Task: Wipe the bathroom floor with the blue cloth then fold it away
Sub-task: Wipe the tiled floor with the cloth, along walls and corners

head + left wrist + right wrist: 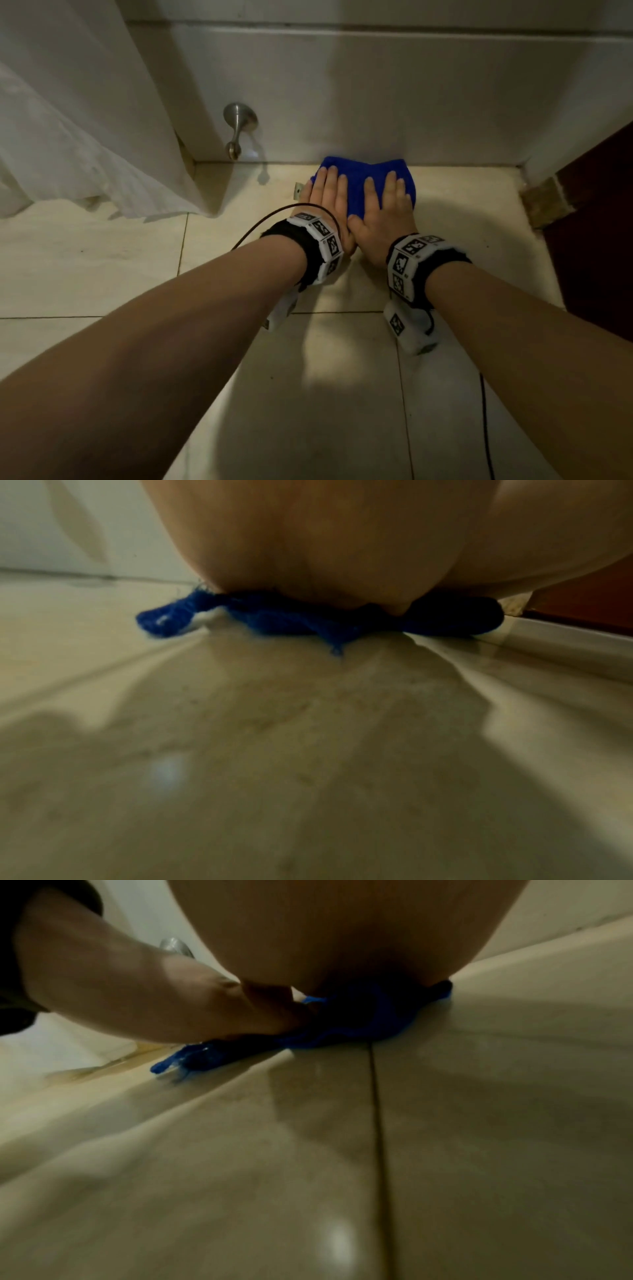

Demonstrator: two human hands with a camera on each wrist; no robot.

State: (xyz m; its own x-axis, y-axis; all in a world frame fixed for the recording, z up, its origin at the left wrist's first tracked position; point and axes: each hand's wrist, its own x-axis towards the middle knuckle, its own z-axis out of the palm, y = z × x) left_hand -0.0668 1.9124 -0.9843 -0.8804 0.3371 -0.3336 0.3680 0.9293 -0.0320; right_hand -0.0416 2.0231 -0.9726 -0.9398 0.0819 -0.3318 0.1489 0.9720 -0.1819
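The blue cloth (361,178) lies bunched on the pale tiled floor (102,267), close against the base of the white wall. My left hand (325,198) and my right hand (387,205) lie flat on it side by side, fingers straight and pointing toward the wall, pressing it down. In the left wrist view the palm (325,547) sits on the crumpled cloth (274,618). The right wrist view shows the cloth (359,1020) under the right palm (342,934), with the left hand (154,988) beside it.
A metal door stop (238,132) sticks out of the wall left of the cloth. A white curtain (68,120) hangs at the left. A dark wooden door (596,222) stands at the right. A black cable (486,428) trails over the tiles.
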